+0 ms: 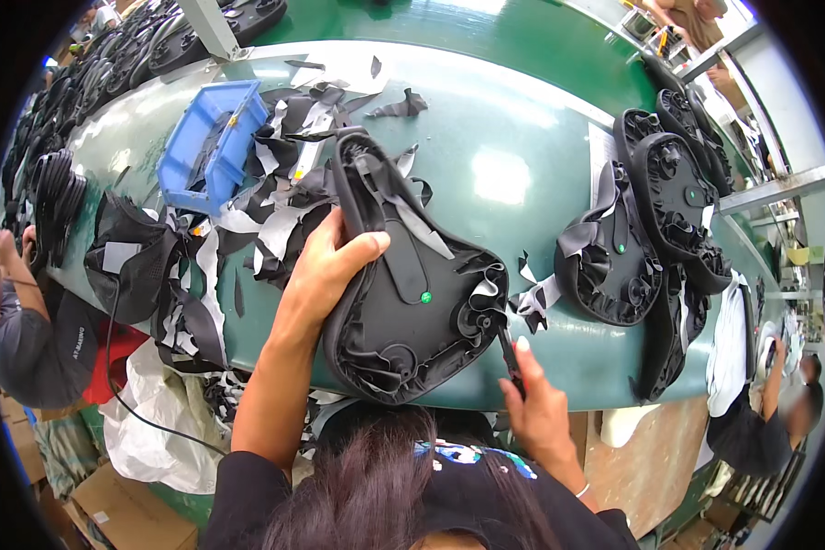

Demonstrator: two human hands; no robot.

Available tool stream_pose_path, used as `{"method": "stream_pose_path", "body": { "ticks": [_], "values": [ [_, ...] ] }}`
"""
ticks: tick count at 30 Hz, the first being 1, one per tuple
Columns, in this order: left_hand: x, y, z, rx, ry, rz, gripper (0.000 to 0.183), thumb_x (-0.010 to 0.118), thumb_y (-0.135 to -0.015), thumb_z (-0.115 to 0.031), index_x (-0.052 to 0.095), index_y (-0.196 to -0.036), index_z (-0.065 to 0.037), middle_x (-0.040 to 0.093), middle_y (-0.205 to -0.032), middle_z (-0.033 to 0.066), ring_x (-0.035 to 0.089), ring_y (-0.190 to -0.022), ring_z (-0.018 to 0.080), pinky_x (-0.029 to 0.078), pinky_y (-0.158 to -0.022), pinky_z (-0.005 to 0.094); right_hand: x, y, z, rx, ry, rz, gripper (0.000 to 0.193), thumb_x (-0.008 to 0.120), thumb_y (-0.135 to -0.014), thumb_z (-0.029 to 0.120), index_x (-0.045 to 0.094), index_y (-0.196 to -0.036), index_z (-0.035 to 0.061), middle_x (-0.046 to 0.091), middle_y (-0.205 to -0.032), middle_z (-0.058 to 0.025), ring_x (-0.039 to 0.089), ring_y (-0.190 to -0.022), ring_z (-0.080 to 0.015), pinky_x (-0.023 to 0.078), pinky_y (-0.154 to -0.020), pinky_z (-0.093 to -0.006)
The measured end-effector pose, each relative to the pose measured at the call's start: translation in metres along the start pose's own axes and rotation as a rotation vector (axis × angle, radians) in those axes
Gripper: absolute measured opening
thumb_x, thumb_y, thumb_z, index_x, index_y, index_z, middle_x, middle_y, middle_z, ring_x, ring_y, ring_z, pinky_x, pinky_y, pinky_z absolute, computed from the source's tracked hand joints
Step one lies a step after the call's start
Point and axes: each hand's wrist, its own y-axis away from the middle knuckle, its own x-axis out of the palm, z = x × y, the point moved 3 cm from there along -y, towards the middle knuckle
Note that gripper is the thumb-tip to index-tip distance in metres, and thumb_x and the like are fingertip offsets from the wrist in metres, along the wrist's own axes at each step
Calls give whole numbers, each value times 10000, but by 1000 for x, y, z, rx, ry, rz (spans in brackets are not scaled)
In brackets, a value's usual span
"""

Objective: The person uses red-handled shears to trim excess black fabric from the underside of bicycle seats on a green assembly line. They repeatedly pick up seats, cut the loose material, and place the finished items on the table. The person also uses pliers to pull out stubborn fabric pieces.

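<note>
A black pear-shaped padded panel [390,316] is tilted up in front of me, its underside facing me. Dark fabric is folded in over its rim, with loose flaps at the narrow top and lower right, and a green dot sticker sits near its middle. My left hand [335,257] grips the left edge, thumb over the inner face. In my right hand [539,408] is a slim black and red cutter [511,356], its fingers closed round the handle. The cutter's tip is by the panel's lower right edge; whether it touches the fabric, I cannot tell.
Fabric scraps [289,225] surround a blue bin [176,191] on the green table [472,179]. Similar panels [605,275] are stacked at the right, more at the far left. A black mesh piece [119,243] lies left. Co-workers sit at the left [37,339] and right [752,431].
</note>
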Motion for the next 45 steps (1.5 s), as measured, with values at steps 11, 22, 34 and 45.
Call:
{"method": "stream_pose_path", "body": {
  "ticks": [11,22,34,45],
  "values": [
    [-30,48,29,189,-60,-359,608,706,-754,-207,428,-1245,19,535,-1139,154,534,-1021,203,438,-882,309,-38,-124,10,147,-573,-261,457,609,-813,17,475,-1249,36,547,-848,-19,521,-595,-62,451,-537,-181],
    [48,-8,-13,740,-1020,249,283,564,-834,-208,519,-601,-54,477,-569,72,494,-680,227,307,-689,366,-35,-91,39,-167,-395,3,561,668,-829,64,418,-1328,9,654,-944,-116,637,-786,-175,510,-697,-284],
    [52,-1,-20,748,-938,28,329,565,-868,-245,472,-629,-38,496,-581,93,492,-608,253,364,-659,376,-50,-76,6,-198,-25,-95,524,646,-852,103,480,-1349,108,636,-802,-51,521,-540,-109,425,-471,-267],
    [63,-30,-14,814,-1146,87,238,569,-800,-244,552,-650,-59,530,-572,82,526,-616,235,381,-740,365,-43,-77,0,-238,-23,-79,464,654,-836,73,528,-1281,38,662,-1061,-164,675,-826,-279,533,-714,-332]
  ]
}}
